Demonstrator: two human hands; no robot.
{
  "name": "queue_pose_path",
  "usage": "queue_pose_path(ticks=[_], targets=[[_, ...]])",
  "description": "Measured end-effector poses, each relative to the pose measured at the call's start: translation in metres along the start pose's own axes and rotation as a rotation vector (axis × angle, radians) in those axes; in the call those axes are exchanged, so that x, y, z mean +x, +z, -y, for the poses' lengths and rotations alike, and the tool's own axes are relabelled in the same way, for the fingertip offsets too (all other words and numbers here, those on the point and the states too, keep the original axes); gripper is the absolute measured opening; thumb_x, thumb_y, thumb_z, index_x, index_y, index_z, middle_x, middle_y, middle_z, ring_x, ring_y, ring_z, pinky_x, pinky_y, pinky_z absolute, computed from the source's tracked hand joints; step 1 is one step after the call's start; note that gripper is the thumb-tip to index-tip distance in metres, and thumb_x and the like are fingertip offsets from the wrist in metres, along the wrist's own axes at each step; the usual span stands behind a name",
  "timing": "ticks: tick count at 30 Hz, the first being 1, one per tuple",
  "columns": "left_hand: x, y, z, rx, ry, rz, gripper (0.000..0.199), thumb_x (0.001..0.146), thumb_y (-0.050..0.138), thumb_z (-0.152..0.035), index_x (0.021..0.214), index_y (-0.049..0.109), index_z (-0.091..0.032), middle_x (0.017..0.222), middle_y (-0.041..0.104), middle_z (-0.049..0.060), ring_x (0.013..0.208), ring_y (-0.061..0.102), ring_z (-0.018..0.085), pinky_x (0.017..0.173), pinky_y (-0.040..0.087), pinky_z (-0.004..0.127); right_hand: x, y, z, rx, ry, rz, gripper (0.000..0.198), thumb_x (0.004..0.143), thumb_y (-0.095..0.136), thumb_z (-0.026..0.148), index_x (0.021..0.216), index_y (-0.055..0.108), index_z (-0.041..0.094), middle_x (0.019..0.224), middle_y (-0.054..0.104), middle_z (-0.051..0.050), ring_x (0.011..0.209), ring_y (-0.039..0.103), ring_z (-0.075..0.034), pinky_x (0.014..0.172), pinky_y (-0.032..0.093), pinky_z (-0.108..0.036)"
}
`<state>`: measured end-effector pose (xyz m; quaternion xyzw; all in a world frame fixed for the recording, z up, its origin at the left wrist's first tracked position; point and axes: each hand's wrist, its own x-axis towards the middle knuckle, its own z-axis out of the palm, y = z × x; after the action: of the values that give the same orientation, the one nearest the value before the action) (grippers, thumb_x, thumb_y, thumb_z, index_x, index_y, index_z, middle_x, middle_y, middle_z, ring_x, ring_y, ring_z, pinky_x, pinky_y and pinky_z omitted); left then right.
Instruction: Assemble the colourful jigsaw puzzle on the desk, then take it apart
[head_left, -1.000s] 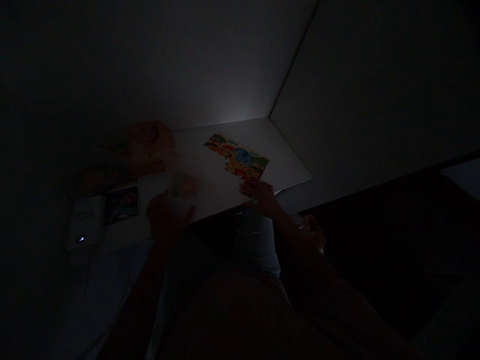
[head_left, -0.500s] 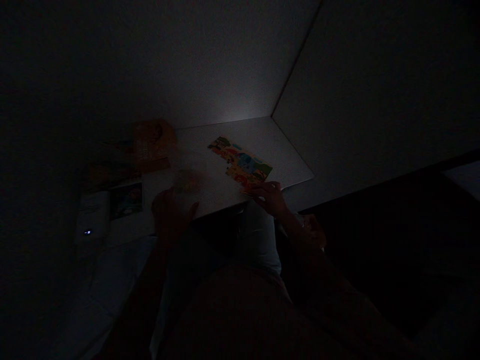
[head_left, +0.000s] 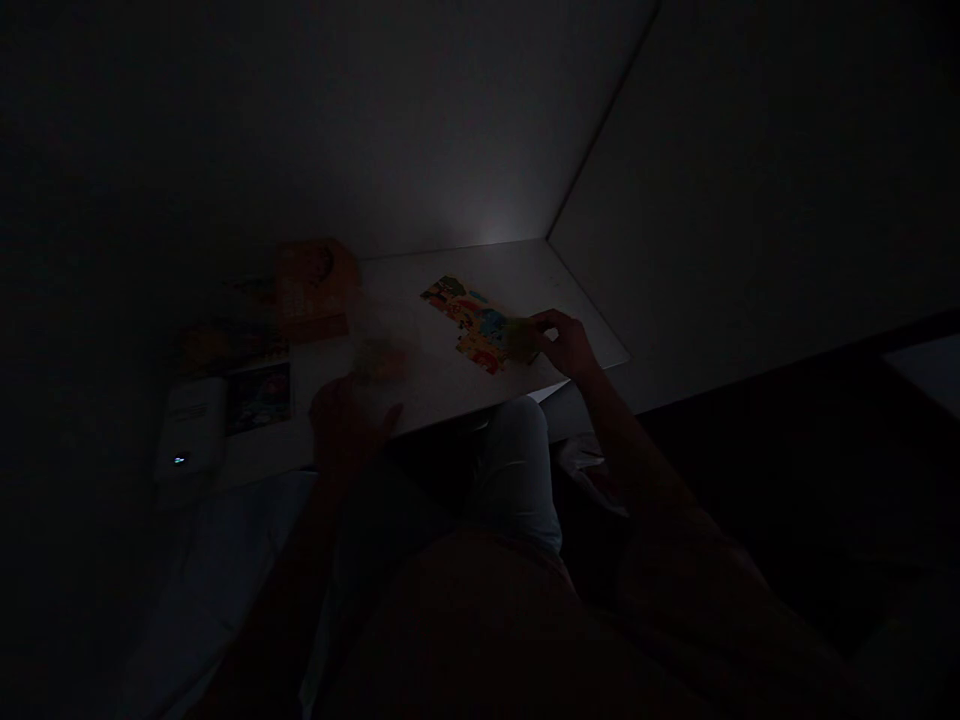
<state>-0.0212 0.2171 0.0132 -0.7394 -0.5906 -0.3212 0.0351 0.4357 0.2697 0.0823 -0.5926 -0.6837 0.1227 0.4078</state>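
A partly joined, colourful jigsaw puzzle (head_left: 465,315) lies on the white table (head_left: 427,395). My right hand (head_left: 566,345) is over its right end, thumb and forefinger pinched on a blurred greenish puzzle piece (head_left: 519,338). In the dim light the edge between that piece and the puzzle beneath is hard to make out. My left hand (head_left: 349,425) rests at the front edge of the table, thumb spread away from the fingers, holding nothing that I can see. Just beyond it is a blurred, multicoloured heap (head_left: 381,360), too smeared to name.
An orange box (head_left: 315,290) stands at the back left. A dark picture card (head_left: 259,398) and a white device with a small light (head_left: 191,425) lie at the left. Walls meet behind the table. A clear plastic bag (head_left: 589,465) is below its right side.
My right hand has moved up and slightly right, from the puzzle's lower corner to over its right end. The left hand stays nearly in place; the view has shifted slightly.
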Motion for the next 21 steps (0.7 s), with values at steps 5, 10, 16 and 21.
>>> queue_pose_path(ticks=[5,10,16,21], targets=[[0.002,-0.004,-0.002,0.008,-0.015,0.04,0.115,0.106,0.046,-0.096,0.16,0.059,0.005,0.152,0.061,0.035,0.144,0.058,0.052,0.128,0.045,0.065,0.04,-0.002,-0.004,0.05,0.048,-0.02,0.049,0.095,0.073,0.075,0.1,0.075,0.026,0.095,0.082,-0.007,0.089,0.079,-0.025,0.089,0.065,-0.043],[0.001,-0.001,0.002,0.003,-0.006,0.011,0.112,0.105,0.056,-0.092,0.16,0.06,0.005,0.149,0.062,0.035,0.141,0.06,0.051,0.125,0.047,0.065,0.083,-0.011,-0.001,0.081,0.046,-0.057,0.069,0.09,0.071,0.094,0.102,0.074,0.025,0.097,0.081,-0.006,0.089,0.078,-0.024,0.09,0.066,-0.043],[0.001,-0.002,-0.001,-0.012,-0.008,0.007,0.105,0.103,0.066,-0.083,0.158,0.061,0.006,0.148,0.063,0.034,0.139,0.061,0.051,0.122,0.05,0.065,0.128,-0.022,0.021,0.059,-0.041,-0.092,0.072,0.091,0.074,0.096,0.102,0.076,0.025,0.096,0.081,-0.006,0.088,0.076,-0.022,0.088,0.066,-0.041],[0.0,0.001,0.001,-0.048,-0.073,0.065,0.108,0.102,0.063,-0.088,0.162,0.057,0.001,0.153,0.06,0.034,0.146,0.056,0.052,0.13,0.043,0.066,0.151,-0.029,0.061,0.084,-0.157,-0.087,0.061,0.097,0.078,0.086,0.101,0.077,0.025,0.097,0.082,-0.004,0.088,0.077,-0.021,0.085,0.066,-0.04]])
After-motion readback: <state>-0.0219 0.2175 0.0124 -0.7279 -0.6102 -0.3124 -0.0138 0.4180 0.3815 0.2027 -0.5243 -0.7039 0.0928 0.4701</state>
